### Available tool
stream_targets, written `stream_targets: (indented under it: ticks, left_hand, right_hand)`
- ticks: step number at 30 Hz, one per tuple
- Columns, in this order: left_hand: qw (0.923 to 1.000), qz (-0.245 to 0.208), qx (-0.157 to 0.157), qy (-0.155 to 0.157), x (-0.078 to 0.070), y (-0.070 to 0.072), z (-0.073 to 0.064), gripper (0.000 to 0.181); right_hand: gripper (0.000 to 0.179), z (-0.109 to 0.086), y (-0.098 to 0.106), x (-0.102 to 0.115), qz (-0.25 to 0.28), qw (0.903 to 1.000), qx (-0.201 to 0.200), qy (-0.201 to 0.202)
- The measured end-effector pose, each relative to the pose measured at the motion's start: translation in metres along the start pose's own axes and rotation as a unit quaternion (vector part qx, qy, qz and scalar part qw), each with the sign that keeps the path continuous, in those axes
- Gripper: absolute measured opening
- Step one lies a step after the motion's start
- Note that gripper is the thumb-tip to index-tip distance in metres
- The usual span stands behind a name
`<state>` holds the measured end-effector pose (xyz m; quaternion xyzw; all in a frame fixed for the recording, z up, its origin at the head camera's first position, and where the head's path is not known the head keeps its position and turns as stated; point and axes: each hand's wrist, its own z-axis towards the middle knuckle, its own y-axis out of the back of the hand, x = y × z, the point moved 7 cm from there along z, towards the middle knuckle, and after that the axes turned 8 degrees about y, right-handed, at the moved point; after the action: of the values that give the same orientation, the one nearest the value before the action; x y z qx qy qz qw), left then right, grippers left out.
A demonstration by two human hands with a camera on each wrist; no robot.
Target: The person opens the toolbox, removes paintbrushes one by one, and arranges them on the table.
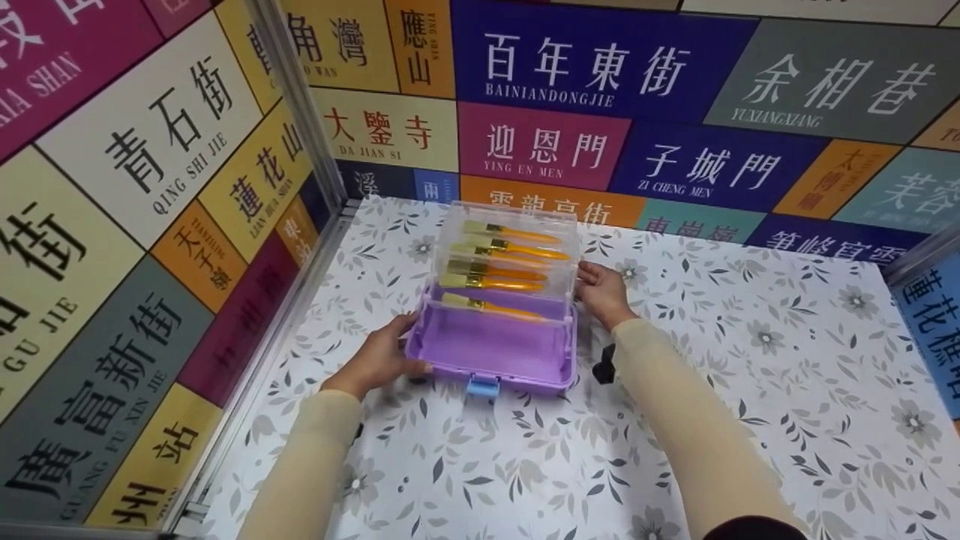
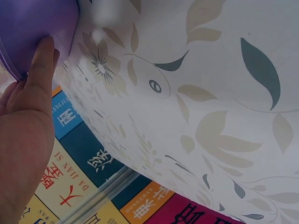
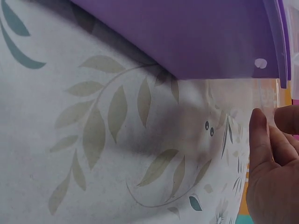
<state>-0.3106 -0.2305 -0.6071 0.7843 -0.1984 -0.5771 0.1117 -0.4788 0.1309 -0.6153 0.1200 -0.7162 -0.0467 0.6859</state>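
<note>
A purple plastic box point(image 1: 487, 349) with a blue front latch point(image 1: 483, 386) stands open on the table, its clear lid point(image 1: 506, 214) tilted back. Several paintbrushes point(image 1: 510, 283) with orange handles and pale bristles show one above another in the lid's area. My left hand point(image 1: 379, 356) holds the box's left side, thumb near the front corner; in the left wrist view a finger lies along the purple outer wall. At the lid's right edge, my right hand point(image 1: 602, 291) pinches with thumb and fingertips, beside the box's back corner in the right wrist view.
White flowered cloth point(image 1: 757, 390) covers the table. Panels with street names point(image 1: 544, 146) rise behind it and along the left. A metal frame post point(image 1: 300, 97) stands at the back left corner. Small black pieces point(image 1: 604, 365) show beside the right forearm.
</note>
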Motion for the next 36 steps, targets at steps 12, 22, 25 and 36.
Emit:
stream_targets:
  ticks: [12, 22, 25, 36]
  left_hand:
    - [0.9999, -0.003, 0.003, -0.013, -0.004, 0.000, -0.002, 0.100]
    - [0.9999, 0.000, 0.005, -0.015, -0.003, 0.000, -0.003, 0.100]
    - [0.9999, 0.002, 0.008, -0.011, -0.003, -0.002, -0.002, 0.100]
    - [0.9998, 0.016, 0.009, -0.007, -0.001, 0.000, -0.003, 0.098]
  right_hand:
    - [0.054, -0.003, -0.002, -0.001, -0.001, 0.9999, -0.006, -0.016]
    - [0.056, -0.005, 0.002, -0.006, 0.003, 0.9981, 0.018, -0.059]
    - [0.055, -0.009, 0.008, -0.004, 0.017, 0.9979, 0.016, -0.061]
    - [0.047, -0.030, 0.040, 0.025, 0.021, 0.9988, 0.041, -0.018]
